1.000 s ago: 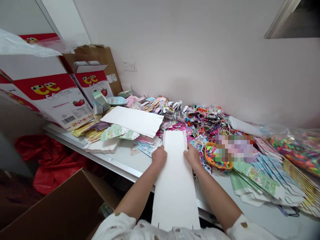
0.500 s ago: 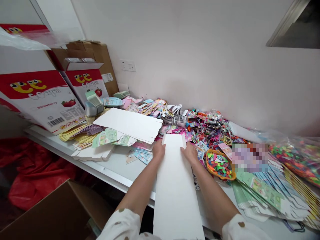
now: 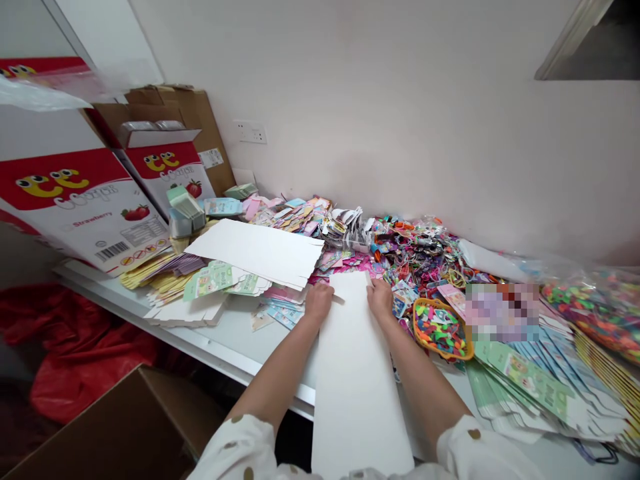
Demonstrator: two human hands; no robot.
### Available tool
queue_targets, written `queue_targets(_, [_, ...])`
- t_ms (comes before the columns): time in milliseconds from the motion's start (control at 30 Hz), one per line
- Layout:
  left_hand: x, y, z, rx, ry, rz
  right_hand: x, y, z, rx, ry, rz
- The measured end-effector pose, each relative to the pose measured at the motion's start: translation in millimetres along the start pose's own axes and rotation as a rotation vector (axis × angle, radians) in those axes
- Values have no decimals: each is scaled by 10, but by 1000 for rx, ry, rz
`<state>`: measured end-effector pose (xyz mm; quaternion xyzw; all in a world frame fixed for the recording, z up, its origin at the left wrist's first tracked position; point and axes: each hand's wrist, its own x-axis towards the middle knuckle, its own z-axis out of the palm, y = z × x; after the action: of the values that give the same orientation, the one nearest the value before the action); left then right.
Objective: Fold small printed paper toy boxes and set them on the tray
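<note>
White card sheet point(image 3: 357, 380), left hand point(image 3: 318, 303) and right hand point(image 3: 381, 299) at opposite edges, fingers point(image 3: 327, 292) holding it.

From my remote seat, I see a plain pale wall point(image 3: 350, 100) spanning 11 to 2 o'clock, with a white power socket point(image 3: 250, 131) at 11. At 2 o'clock I see a light frame point(image 3: 570, 48) around a dark area; I can't tell whether it is a window. A long whitish table point(image 3: 245, 337) stretches from 9 to 4 o'clock. The light looks soft, dimming beneath the tabletop at 6.
</note>
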<state>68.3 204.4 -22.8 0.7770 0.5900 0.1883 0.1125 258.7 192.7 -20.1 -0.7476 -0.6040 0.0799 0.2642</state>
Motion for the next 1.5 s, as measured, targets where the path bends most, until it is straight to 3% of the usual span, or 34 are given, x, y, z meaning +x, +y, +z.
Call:
queue_targets(167, [27, -26, 0, 49, -41, 49, -90, 105, 76, 169, 157, -67])
queue_targets(367, [76, -11, 52, 70, -61, 35, 6, 258, 123, 255, 138, -28])
queue_targets(633, [86, 20, 65, 60, -70, 114, 65, 238, 70, 225, 64, -39])
queue_targets(800, [153, 71, 42, 48, -115, 239, -18, 175, 106, 191, 171, 23])
queue_targets(933, [193, 116, 87, 67, -159, 243, -124, 173, 131, 191, 214, 24])
queue_targets(1067, [187, 165, 96, 85, -182, 225, -123, 214, 119, 213, 196, 47])
queue_targets(1267, [158, 213, 25, 60, -174, 281, 93, 231, 65, 259, 35, 9])
queue_targets(1500, [222, 247, 86, 18, -228, 301, -50, 161, 148, 135, 98, -63])
